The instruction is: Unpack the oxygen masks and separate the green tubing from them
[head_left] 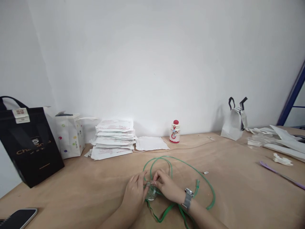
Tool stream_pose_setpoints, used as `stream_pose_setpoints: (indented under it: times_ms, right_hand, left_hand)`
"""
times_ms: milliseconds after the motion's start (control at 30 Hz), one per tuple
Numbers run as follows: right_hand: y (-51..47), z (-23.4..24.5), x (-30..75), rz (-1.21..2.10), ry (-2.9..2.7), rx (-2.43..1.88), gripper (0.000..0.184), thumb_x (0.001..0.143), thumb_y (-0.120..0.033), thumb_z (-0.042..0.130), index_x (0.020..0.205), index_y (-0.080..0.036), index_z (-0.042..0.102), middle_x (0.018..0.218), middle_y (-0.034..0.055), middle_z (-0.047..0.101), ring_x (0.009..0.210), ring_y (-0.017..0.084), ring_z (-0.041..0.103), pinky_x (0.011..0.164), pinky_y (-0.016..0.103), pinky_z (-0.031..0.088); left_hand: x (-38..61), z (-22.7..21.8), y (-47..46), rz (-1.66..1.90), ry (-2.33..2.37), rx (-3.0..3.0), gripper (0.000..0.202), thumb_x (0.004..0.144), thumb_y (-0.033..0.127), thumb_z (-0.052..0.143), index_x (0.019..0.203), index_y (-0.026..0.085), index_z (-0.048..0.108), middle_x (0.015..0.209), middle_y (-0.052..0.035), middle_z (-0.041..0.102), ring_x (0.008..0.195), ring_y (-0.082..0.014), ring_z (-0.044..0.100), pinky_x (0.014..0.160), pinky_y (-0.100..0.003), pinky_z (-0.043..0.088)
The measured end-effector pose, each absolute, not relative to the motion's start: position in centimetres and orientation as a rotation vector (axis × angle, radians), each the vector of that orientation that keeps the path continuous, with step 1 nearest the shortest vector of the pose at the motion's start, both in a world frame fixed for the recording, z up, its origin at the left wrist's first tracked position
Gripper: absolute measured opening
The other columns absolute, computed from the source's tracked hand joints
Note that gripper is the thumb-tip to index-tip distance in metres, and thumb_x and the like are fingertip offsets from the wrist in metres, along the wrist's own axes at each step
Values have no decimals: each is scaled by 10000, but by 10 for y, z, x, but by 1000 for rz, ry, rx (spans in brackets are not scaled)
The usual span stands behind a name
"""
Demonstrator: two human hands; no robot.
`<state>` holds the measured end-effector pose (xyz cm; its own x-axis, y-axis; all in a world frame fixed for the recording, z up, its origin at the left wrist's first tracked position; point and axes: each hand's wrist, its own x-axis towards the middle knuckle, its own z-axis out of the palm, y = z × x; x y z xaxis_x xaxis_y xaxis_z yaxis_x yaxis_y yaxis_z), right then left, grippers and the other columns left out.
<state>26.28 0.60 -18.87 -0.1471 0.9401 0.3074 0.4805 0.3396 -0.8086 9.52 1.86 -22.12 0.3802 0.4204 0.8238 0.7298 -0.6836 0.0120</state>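
Low in the middle of the view is a clear plastic oxygen mask [151, 194], with a small metal strip on it. My left hand [135, 190] holds its left side, fingers bent around the edge. From the right, my right hand [166, 187] pinches the top of the mask between thumb and forefinger; a watch [187, 197] is on that wrist. Green tubing [190, 164] loops behind both hands and round to the right, and a tube connector [197, 183] lies beside the right wrist. A green elastic strap [164, 216] trails towards me. Fingers partly hide the mask.
Stacked white packets [114, 143] and a flat white packet [152, 143] lie by the wall, near a bottle [174, 132]. Bags [30, 146] stand left, another white bag [232, 124] right. A phone [20, 218], a purple stick [281, 175] and wrappers [286, 140] lie outward.
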Motion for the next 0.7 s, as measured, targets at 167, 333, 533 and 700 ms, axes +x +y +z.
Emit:
stream_pose_setpoints:
  times_ms: [167,333,533,700]
  right_hand:
    - [9,-189,261,655,-1677,-1205,164,648,-33,552,613,-192,526,1068,81,535,1101,212,471,961,382,334]
    - [12,-188,264,854,-1501,-1207,140,606,-158,682,552,-181,554,1118,92,556,1134,250,472,997,414,298]
    - [14,-192,265,983,-1384,-1192,312,517,-420,763,522,-166,583,1028,119,619,1035,280,556,881,404,417]
    - [20,-188,274,934,-1310,-1197,349,548,-492,712,533,-171,575,1005,132,628,1008,279,570,864,402,428]
  left_hand:
    - [93,-222,19,-1108,-859,-2377,398,918,207,351,1303,104,365,804,-80,641,704,-185,602,661,-315,507]
    - [90,-224,20,-1025,-734,-2441,520,912,119,337,1399,67,164,808,-81,646,684,-163,585,698,-300,489]
    - [91,-227,21,-973,-624,-2482,562,923,84,261,1413,43,-12,890,-128,678,733,-177,602,729,-326,476]
    - [92,-216,14,-968,-562,-2524,580,909,83,330,1416,56,51,907,-112,671,708,-167,582,690,-300,480]
